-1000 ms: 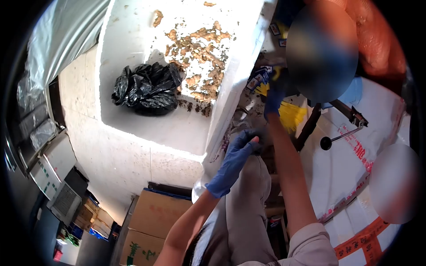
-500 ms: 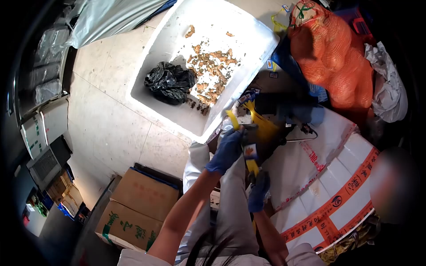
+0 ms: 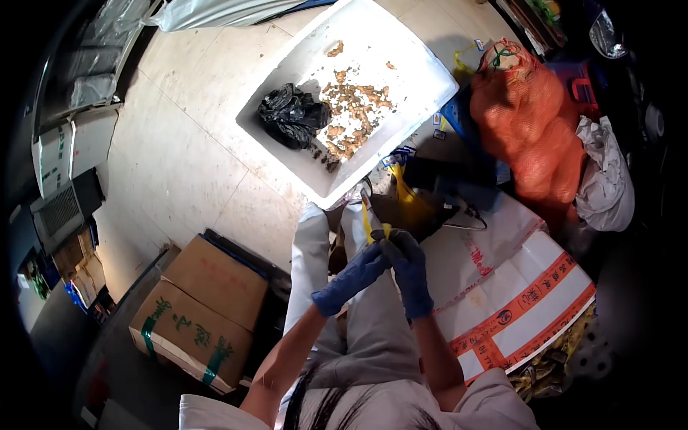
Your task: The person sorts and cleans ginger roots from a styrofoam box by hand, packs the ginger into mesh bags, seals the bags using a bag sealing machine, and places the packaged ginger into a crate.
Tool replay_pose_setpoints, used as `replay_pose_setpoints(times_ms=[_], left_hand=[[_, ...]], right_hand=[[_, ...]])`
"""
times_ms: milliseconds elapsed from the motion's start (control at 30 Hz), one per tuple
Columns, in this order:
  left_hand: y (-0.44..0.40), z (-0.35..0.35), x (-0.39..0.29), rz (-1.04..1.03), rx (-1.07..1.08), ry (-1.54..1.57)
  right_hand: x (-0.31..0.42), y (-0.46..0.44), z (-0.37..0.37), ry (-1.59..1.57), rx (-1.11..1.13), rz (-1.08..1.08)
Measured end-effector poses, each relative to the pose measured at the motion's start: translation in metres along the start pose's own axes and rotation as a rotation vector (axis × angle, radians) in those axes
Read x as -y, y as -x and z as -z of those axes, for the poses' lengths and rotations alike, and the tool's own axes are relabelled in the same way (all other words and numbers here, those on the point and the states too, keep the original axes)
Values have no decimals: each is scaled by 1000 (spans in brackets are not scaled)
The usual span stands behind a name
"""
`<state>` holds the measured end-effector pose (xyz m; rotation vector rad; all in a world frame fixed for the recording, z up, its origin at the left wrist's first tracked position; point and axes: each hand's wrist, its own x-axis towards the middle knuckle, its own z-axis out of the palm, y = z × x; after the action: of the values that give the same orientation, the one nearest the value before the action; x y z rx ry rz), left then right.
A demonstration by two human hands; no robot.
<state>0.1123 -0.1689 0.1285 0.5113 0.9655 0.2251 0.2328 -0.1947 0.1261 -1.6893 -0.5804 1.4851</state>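
Note:
My left hand (image 3: 352, 278), in a blue glove, is closed on a yellow mesh bag (image 3: 367, 223) above my knees. My right hand (image 3: 407, 271), gloved too, meets it from the right with its fingers pinched on the same yellow mesh. One narrow end of the mesh sticks up past my fingers; the rest is hidden by the gloves. Just beyond lies a bunch of similar yellow mesh bags (image 3: 408, 199) with blue-and-white tags. Ahead stands a white foam box (image 3: 283, 163) holding brown ginger-like root pieces (image 3: 352, 115) and a crumpled black plastic bag (image 3: 290, 115).
A large orange mesh sack (image 3: 519, 122) stands at the right, beside crumpled white sacking (image 3: 603, 175). White foam lids with orange tape (image 3: 534, 304) lie close to my right arm. A cardboard box (image 3: 201, 304) sits on the left, on the tiled floor (image 3: 186, 172).
My hands, apart before with the yellow mesh and its tag stretched between them, have come together. The right hand moved up to the left. The head view has shifted slightly.

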Motion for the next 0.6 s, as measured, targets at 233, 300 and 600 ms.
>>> replay_pose_setpoints(times_ms=[233, 300, 600], left_hand=[[25, -11, 1, 3, 9, 609], [34, -15, -15, -144, -25, 354], [11, -10, 5, -294, -431, 636]], right_hand=[[16, 2, 1, 61, 84, 26], [35, 5, -7, 73, 58, -51], [26, -24, -26, -150, 143, 48]])
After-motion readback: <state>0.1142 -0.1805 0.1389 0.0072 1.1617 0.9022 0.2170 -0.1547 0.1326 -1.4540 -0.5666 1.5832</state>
